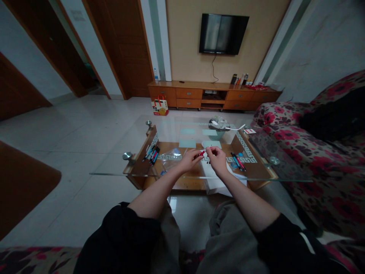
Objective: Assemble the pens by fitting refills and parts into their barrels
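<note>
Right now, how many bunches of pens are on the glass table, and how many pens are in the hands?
Bunches of pens on the glass table: 2 (left bunch, right bunch)
Red pens held between the left hand and right hand: 1
Total: 3

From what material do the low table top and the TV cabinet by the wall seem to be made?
The table top looks like clear glass with a glossy finish: the floor and the wooden shelf below show through it, and round metal studs hold it. The TV cabinet seems to be wood or wood veneer, orange-brown with a smooth, slightly shiny surface; which of the two cannot be told from here.
</note>
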Motion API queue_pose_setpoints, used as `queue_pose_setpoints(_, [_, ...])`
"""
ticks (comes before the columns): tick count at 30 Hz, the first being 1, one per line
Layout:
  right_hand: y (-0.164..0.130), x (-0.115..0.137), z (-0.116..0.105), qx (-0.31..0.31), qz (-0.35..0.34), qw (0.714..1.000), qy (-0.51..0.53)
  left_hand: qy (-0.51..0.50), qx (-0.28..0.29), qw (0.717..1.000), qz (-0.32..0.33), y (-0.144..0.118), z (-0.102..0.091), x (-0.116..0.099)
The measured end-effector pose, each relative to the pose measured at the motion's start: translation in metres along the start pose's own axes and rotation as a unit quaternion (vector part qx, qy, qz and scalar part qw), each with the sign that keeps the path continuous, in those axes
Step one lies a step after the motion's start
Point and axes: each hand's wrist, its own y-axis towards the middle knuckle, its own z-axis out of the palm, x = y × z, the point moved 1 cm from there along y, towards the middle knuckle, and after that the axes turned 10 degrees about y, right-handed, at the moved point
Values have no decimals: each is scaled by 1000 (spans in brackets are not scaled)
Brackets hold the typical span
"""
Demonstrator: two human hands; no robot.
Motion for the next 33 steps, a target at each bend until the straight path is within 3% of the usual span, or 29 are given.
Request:
queue_pose_setpoints(23, [-1,-1,0,48,-8,998,-29,-68,26,996,-43,0,6,-4])
queue_pose_setpoints(29, [-4,-3,1,71,13,997,-18,-122,-22,989,-80,1,13,-2])
queue_pose_setpoints(33, [-5,0,2,83,19,996,-10,-124,-18,990,-71,2,13,-4])
